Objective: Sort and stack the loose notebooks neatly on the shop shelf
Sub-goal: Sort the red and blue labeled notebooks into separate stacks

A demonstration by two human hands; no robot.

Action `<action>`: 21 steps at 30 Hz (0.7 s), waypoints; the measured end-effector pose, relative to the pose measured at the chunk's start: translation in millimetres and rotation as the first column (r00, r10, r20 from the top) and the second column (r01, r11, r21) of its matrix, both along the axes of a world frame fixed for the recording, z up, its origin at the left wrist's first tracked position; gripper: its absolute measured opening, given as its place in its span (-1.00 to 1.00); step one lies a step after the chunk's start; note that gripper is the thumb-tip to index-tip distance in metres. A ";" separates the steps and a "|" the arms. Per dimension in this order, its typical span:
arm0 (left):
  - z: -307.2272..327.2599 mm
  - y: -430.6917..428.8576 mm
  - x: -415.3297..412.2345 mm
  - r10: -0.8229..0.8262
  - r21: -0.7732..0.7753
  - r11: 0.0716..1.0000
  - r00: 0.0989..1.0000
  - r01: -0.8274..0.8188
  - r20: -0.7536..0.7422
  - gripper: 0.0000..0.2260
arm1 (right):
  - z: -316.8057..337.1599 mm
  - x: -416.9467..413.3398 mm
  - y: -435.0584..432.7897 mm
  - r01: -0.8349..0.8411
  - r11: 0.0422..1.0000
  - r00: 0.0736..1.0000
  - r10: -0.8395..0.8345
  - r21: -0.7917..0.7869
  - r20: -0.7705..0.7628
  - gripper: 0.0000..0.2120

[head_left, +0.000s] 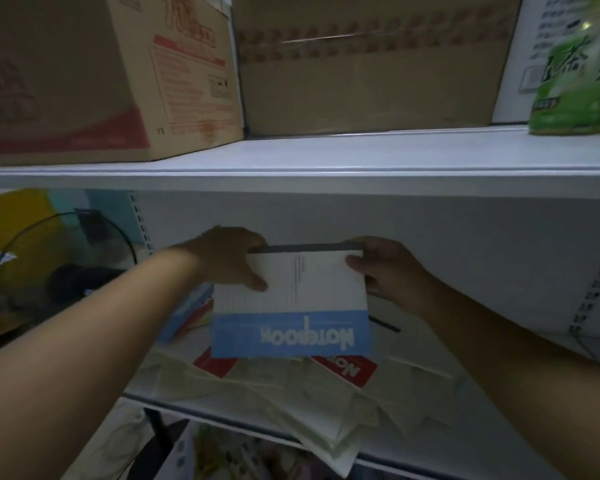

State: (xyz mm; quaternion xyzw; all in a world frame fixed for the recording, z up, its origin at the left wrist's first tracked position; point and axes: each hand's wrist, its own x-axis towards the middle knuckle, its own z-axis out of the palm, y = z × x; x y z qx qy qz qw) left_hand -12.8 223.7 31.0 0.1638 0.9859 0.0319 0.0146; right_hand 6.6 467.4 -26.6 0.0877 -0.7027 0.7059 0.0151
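1. Holding one notebook point(291, 306) up with both hands, just above a messy pile, near the middle of the view.
2. Pinching its far corner at 11 o'clock with the left hand point(238, 258), thumb pressing on the cover, fingers curling over the top edge.
3. Pinching the corner at 1 o'clock with the right hand point(385, 268), thumb on the cover too, other fingers hiding behind.
4. Showing a white cover with a blue band at 6 o'clock, the big word upside down, and a dark spine at 12 o'clock.
5. Lying under it at 6 o'clock: a red notebook point(347, 368) and pale notebooks point(257, 393), some hanging off the front of the shelf point(160, 403).
6. Peeking out at 9 o'clock: a tilted notebook point(184, 313), half hidden by the left arm.
7. Looking thin and light, so probably bending and flopping if held by one corner only.
8. Probably feeling smooth and a bit slippery, so gripping two sides near the stiff spine seems best.
9. Needing gentle hands, since paper corners crease fast.
10. Seeming early in the job: one book lifted, the pile not yet sorted or stacked.
11. Sitting up at 12 o'clock on the top shelf point(291, 157): brown boxes point(368, 64) and a green pack point(579, 81).
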 end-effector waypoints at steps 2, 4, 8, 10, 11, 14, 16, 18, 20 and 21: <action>-1.6 -11.1 -4.4 -0.067 0.099 0.994 0.980 0.049 0.189 -0.87 | -4.3 4.2 -7.0 0.093 0.995 0.996 -0.093 0.029 -0.016 -0.91; -15.4 -25.1 -7.0 -0.111 0.324 0.946 0.950 0.011 0.291 -0.95 | -13.7 5.6 -7.1 0.253 0.956 0.967 -0.254 0.150 -0.012 -0.94; -55.9 -50.4 -4.3 -0.208 0.866 0.308 0.860 -0.393 0.465 -0.76 | -47.8 22.3 15.4 0.264 0.464 0.901 -0.431 0.846 -0.045 -0.70; -73.9 -55.4 -3.7 -0.217 0.890 0.149 0.864 -0.431 0.454 -0.68 | -66.3 37.2 18.5 0.133 0.326 0.883 -0.468 0.936 0.038 -0.46; -80.1 -55.4 -2.8 -0.216 0.900 0.131 0.873 -0.417 0.436 -0.68 | -72.8 42.4 16.5 0.102 0.346 0.873 -0.480 0.933 0.083 -0.39; -88.7 -53.8 2.1 -0.208 0.912 0.150 0.890 -0.382 0.406 -0.75 | -81.6 48.3 7.1 0.188 0.452 0.868 -0.491 0.872 0.067 -0.39; -90.5 -56.2 2.2 -0.209 0.909 0.156 0.887 -0.387 0.413 -0.71 | -81.8 47.2 3.7 0.277 0.548 0.840 -0.536 0.790 0.078 -0.34; -91.9 -59.7 -1.0 -0.215 0.906 0.127 0.881 -0.403 0.422 -0.66 | -81.6 48.9 1.3 0.308 0.571 0.813 -0.573 0.761 0.101 -0.35; -93.4 -59.7 -2.7 -0.221 0.901 0.103 0.873 -0.422 0.434 -0.67 | -84.4 52.2 -3.0 0.271 0.534 0.810 -0.577 0.801 0.111 -0.34; -94.5 -57.9 -3.1 -0.224 0.895 0.112 0.867 -0.431 0.446 -0.67 | -86.0 53.3 -7.0 0.263 0.547 0.818 -0.563 0.795 0.117 -0.30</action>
